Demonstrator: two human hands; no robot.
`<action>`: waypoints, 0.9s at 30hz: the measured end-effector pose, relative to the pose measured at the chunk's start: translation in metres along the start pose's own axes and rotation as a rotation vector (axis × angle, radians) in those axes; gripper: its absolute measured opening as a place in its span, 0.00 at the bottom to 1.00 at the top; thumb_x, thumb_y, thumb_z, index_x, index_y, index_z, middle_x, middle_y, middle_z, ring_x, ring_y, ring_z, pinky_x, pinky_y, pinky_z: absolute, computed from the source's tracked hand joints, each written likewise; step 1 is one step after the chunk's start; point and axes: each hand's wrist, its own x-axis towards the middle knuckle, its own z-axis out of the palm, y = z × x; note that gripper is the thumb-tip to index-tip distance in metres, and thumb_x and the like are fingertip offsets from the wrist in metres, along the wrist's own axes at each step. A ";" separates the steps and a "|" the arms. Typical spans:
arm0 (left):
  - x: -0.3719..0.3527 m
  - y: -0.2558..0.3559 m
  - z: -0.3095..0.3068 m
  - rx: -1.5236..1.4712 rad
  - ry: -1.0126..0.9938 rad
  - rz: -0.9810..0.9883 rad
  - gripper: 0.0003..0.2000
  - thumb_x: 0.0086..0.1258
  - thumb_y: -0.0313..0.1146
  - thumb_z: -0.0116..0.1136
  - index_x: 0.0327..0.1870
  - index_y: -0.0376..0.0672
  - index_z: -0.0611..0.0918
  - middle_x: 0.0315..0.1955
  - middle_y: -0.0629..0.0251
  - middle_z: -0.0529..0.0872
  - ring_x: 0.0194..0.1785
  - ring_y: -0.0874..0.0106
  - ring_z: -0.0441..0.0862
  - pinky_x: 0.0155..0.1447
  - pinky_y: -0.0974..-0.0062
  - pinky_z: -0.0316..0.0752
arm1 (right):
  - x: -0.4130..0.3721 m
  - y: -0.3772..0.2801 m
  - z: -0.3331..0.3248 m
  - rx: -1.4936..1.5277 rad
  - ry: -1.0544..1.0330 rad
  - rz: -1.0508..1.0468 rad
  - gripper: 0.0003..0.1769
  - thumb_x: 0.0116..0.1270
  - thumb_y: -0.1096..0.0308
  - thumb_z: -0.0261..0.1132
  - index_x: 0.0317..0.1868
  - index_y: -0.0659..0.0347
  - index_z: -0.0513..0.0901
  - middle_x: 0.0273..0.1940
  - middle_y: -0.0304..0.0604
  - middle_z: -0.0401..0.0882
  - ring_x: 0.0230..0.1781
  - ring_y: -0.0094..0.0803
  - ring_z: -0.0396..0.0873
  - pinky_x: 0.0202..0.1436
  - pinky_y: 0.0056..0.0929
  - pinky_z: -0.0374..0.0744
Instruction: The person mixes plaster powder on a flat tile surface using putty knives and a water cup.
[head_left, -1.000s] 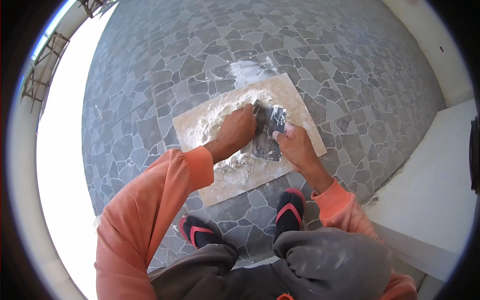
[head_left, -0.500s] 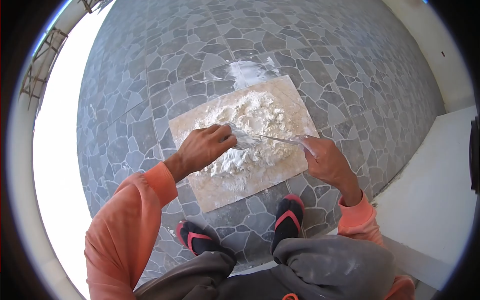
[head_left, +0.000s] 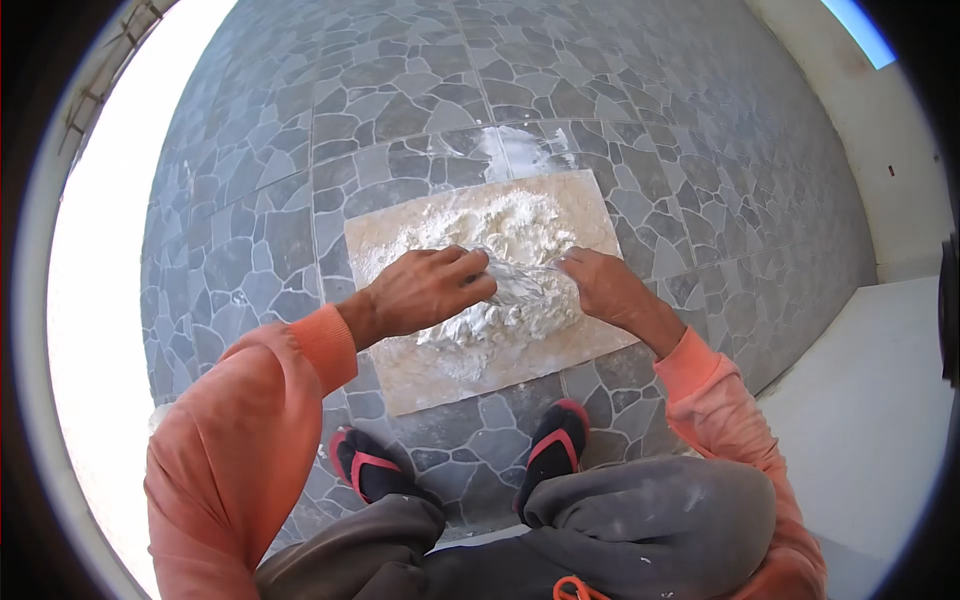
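Left grip [head_left: 425, 290] is clamping the left end of the blade [head_left: 524, 284], fingers curled down over its edge, thumb side toward the body. Right grip [head_left: 615, 290] is sitting at the blade's right end, fingers folded in and fingertips meeting it or stopping just beside it. Can't tell whether they're clamping the blade or a second tool; the middle is blurring. Hands are facing each other with the blade bridging between.

Blade is hanging over the middle of the powder [head_left: 520, 215], tilted, white streaks covering its face. Can't tell if it's touching the heap.

Powder is lying heaped and lumpy on the tan board [head_left: 405, 385], thinning toward the edges and leaving the corners showing. Board is resting at a slant on the grey stone-pattern floor [head_left: 235, 240]. White smear [head_left: 535, 150] is marking the floor just past the board's far edge.

Red sandals [head_left: 562, 438] are standing near the board's close edge, black socks inside. Orange sleeves [head_left: 322, 348] are ending at both wrists.
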 end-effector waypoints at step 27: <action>-0.011 -0.035 0.000 -0.399 -0.038 -0.673 0.09 0.67 0.28 0.53 0.41 0.30 0.79 0.38 0.44 0.83 0.43 0.45 0.81 0.50 0.53 0.74 | 0.107 0.130 -0.076 0.186 -0.262 0.466 0.19 0.61 0.74 0.58 0.53 0.71 0.79 0.38 0.55 0.84 0.37 0.41 0.79 0.44 0.37 0.76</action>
